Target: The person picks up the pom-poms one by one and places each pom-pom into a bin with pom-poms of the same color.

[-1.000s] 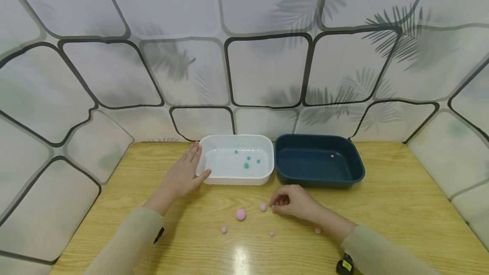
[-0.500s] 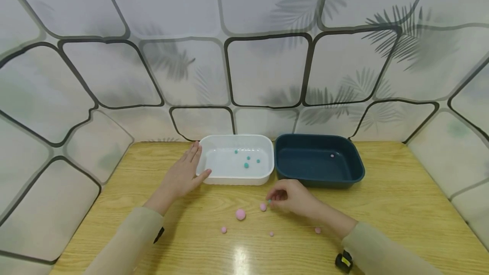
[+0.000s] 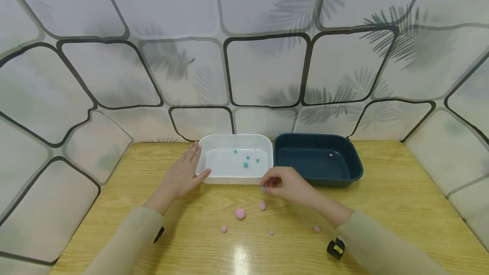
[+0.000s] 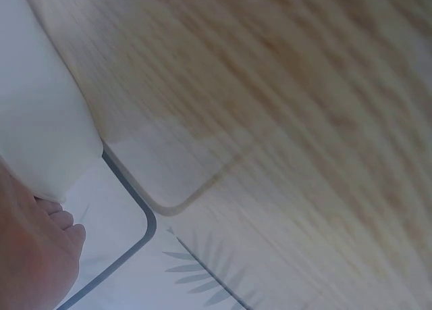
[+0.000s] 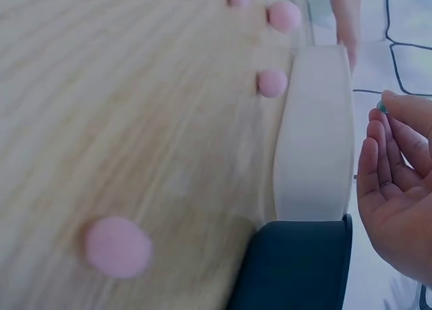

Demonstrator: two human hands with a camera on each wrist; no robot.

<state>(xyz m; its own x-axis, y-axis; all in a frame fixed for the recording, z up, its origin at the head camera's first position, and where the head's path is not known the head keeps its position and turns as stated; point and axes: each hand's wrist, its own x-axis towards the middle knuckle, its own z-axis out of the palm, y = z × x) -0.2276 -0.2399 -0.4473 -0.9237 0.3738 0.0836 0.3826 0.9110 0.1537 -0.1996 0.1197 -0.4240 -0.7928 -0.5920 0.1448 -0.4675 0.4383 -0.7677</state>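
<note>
Between thumb and fingertip my right hand [image 3: 286, 186] pinches a small teal ball [image 5: 382, 107], just in front of the white tray's near right corner. Against the left side of the white tray [image 3: 237, 180] rests my left hand [image 3: 181, 175], its fingers straight along the rim and the thumb over the near edge. Several teal balls [image 3: 245, 165] lie inside that tray. To its right stands a dark blue tray [image 3: 317, 180] with one small pink ball [image 3: 330, 155] in it. Several pink balls of different sizes, among them a large one [image 3: 240, 214], lie on the table before the trays.
The wooden table [image 3: 191, 245] reaches back to a wall covering [image 3: 267, 71] with a stone-and-leaf print. Another pink ball [image 3: 317, 228] lies below the right forearm. A black wrist device [image 3: 336, 248] hangs by the right sleeve.
My right hand has lifted the teal ball from the table and moved it up and left toward the white tray. The left hand stays where it was.
</note>
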